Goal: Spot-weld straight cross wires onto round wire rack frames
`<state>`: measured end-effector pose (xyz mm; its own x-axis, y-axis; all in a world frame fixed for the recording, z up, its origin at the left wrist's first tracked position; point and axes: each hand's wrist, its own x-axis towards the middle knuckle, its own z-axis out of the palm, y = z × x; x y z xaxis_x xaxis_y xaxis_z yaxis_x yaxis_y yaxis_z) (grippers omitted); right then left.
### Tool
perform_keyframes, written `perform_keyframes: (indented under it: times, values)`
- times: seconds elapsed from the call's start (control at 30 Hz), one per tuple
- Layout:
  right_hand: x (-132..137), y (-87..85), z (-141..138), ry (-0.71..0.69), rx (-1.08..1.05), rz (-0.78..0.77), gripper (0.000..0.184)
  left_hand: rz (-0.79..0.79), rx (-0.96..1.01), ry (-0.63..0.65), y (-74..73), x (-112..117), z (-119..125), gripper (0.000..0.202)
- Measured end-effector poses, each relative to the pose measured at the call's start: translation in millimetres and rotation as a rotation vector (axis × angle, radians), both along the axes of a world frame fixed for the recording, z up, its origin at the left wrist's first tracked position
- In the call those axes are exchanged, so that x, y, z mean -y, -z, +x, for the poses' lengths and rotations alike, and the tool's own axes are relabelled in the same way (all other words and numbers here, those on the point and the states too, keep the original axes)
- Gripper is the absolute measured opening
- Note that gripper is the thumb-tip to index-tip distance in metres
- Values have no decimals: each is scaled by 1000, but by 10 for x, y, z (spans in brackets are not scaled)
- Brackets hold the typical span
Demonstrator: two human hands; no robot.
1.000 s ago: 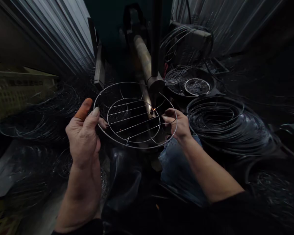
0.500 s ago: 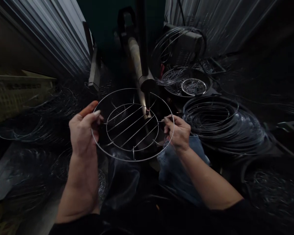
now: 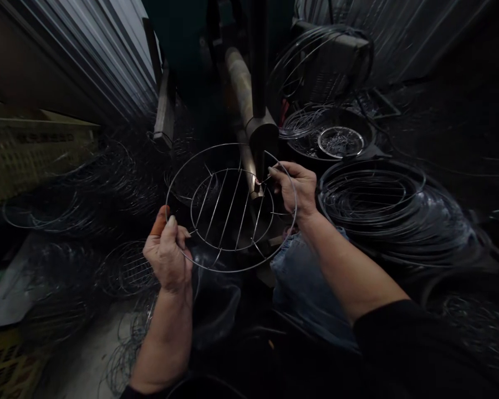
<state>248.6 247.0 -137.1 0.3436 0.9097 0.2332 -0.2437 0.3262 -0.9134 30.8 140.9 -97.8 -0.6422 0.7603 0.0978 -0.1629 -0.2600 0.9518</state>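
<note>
A round wire rack (image 3: 231,208) with an outer ring, an inner ring and several straight cross wires hangs in front of me under the electrode of a spot welder (image 3: 261,133). My left hand (image 3: 168,252) pinches the outer ring at its lower left. My right hand (image 3: 296,185) grips the ring at the upper right, its fingertips close to the electrode tip where the wires meet the inner ring. The cross wires now run almost upright.
A thick stack of wire rings (image 3: 393,208) lies to the right. Behind it a dark bowl (image 3: 330,138) holds short wires and a small ring. More wire racks and rings (image 3: 91,188) are heaped on the left. Corrugated metal walls (image 3: 108,55) stand behind.
The rack has been turned clockwise, so its cross wires went from slanted to nearly upright. My left hand slid down to the lower left, my right hand up towards the electrode. The spark is gone.
</note>
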Motion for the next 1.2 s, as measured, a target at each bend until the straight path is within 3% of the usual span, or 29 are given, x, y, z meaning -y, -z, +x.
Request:
perform_keyframes:
  times: [0.1, 0.27, 0.37, 0.53, 0.7, 1.0, 1.2]
  values:
    - [147, 94, 66, -64, 32, -36, 17, -34, 50, -20, 50, 12, 27, 25]
    - [829, 280, 153, -106, -29, -122, 33, -54, 79, -14, 131, 44, 73, 24]
    - [1015, 285, 100, 20, -12, -112, 27, -53, 91, -15, 119, 72, 83, 23]
    - [689, 170, 1, 135, 61, -81, 25, -53, 67, 88, 26, 220, 79, 25]
    - [327, 113, -92, 183, -29, -8, 29, -67, 46, 201, -7, 424, 98, 30]
    - [208, 111, -216, 193, -146, 64, 21, -62, 2, 160, 76, 487, 136, 34]
    - [153, 149, -167, 183, -27, 77, 15, -56, 1, 140, 40, 474, 106, 31]
